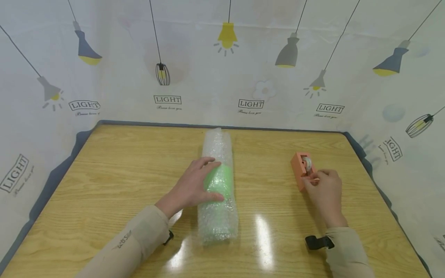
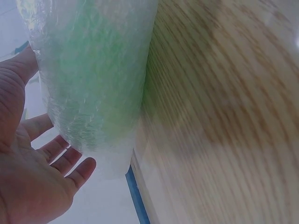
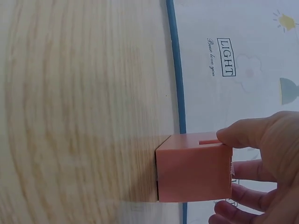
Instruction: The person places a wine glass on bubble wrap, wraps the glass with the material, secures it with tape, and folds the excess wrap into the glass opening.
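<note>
A long bundle of clear bubble wrap (image 1: pixel 216 222) lies lengthwise on the wooden table, with a bright green item (image 1: pixel 222 179) showing through its middle. Across it rests my left hand (image 1: pixel 194 183), thumb and fingers spread apart over the top and left side. In the left wrist view, relaxed fingers (image 2: pixel 67 158) touch the edge of the wrap (image 2: pixel 98 79). At the right stands an orange-pink tape dispenser (image 1: pixel 298 172) with a small tape roll (image 1: pixel 307 163). My right hand (image 1: pixel 326 193) pinches at the dispenser's front end, where the tape comes off; its strip is hidden by the fingers.
The wooden table (image 1: pixel 139 154) ends at a blue-grey edge before a pale curtain (image 1: pixel 201 50) printed with lamps and "LIGHT". The curtain stands behind and on both sides. A black strap (image 1: pixel 318 242) sits at the right wrist.
</note>
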A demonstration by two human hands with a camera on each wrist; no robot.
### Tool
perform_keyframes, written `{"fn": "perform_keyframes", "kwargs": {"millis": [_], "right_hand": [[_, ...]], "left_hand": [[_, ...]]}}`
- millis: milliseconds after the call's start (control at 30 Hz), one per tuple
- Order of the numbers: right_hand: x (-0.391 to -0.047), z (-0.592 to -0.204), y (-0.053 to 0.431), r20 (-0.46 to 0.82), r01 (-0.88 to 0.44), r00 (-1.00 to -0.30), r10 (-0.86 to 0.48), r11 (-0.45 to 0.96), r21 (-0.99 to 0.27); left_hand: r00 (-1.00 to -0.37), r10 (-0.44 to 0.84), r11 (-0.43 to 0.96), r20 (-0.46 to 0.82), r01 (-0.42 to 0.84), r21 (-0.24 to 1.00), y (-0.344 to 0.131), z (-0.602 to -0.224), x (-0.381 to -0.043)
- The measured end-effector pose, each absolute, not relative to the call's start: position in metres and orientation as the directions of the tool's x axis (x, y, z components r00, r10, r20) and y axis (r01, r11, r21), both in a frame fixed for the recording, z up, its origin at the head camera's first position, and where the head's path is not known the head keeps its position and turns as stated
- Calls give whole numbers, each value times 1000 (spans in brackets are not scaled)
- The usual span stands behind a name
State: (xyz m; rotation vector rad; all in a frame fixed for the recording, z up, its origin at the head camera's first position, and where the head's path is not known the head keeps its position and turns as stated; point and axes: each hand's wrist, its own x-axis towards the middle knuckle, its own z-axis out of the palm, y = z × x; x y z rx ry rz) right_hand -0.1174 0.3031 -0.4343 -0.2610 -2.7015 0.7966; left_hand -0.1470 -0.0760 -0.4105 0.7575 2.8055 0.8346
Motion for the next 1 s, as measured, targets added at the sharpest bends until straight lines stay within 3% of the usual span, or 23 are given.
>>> {"fn": "perform_keyframes", "kwargs": {"millis": [200,333,700,1000], "right_hand": [[-117,-435,296,445,-56,-880,166,894,-445],[-118,-434,295,455,-62,-875,162,897,-439],[-129,-426,309,135,166,-922,363,684,-710],[-131,-416,312,-55,350,-892,448,609,-712]], "left_hand": [[-868,496,725,28,431,538,-75,-410,-147],[-868,496,723,29,431,539,-75,-410,-146],[-865,500,711,39,436,551,-75,-410,-146],[-862,504,707,50,445,550,-75,-412,-147]]}}
